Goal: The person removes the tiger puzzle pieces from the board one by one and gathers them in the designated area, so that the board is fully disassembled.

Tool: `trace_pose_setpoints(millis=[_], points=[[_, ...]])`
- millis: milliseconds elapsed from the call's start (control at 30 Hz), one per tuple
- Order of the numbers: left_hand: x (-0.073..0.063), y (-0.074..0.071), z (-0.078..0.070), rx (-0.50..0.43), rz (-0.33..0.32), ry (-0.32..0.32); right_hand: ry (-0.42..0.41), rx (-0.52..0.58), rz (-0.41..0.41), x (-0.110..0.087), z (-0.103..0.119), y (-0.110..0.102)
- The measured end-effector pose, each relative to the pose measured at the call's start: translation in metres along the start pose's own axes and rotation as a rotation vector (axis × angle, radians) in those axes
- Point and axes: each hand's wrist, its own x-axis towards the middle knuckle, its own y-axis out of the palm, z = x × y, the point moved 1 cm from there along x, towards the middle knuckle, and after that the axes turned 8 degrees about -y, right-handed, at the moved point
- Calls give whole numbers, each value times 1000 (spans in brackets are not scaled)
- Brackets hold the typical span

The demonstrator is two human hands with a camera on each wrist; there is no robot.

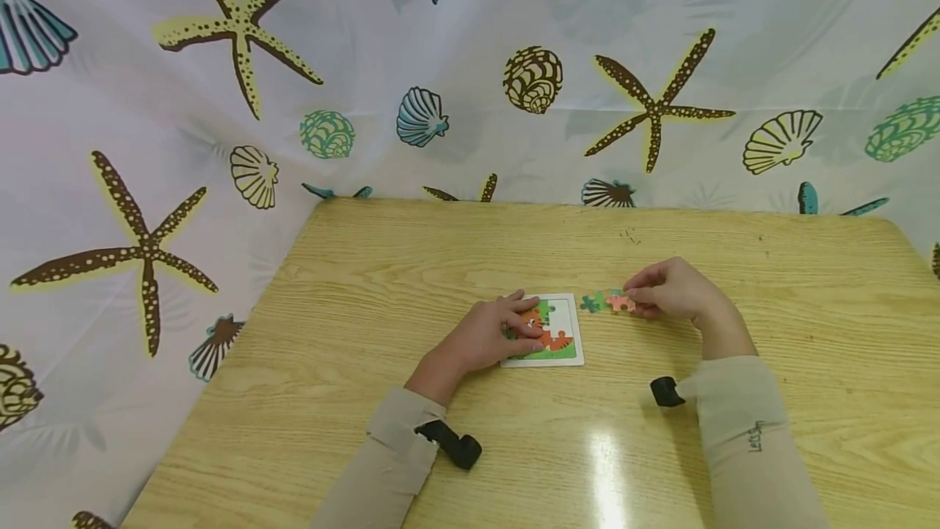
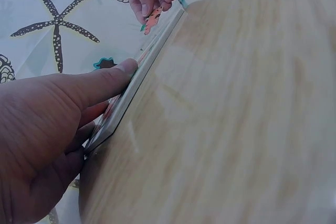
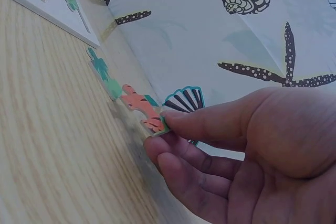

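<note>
My left hand (image 1: 486, 333) rests on a small square puzzle board (image 1: 578, 349) with a white border, its fingers spread over the picture. The board holds a partly filled orange-and-green animal picture; white backing shows at its upper right. In the left wrist view the thumb (image 2: 113, 80) lies along the board's edge. To the right of the board, my right hand (image 1: 679, 294) pinches an orange, black-striped puzzle piece (image 3: 153, 123) between thumb and fingers. A green puzzle piece (image 3: 104, 75) lines up with it toward the board, with more orange between them.
A wooden table (image 1: 367, 284) carries everything. Behind it and along the left hangs a white curtain (image 1: 470, 47) printed with starfish and shells. Black camera mounts (image 1: 667, 392) stick out from both sleeved wrists.
</note>
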Motion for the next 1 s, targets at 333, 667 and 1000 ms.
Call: trace_pose_setpoints(millis=[333,667,1000], points=[[1,1,1,3,-4,1,15,-17,-7,2,-1,1],[2,1,2,14,-5,8,24,-100,-29,2,-3,0],[1,2,2,10,-6,11,42,-57,-30,0,-6,-4]])
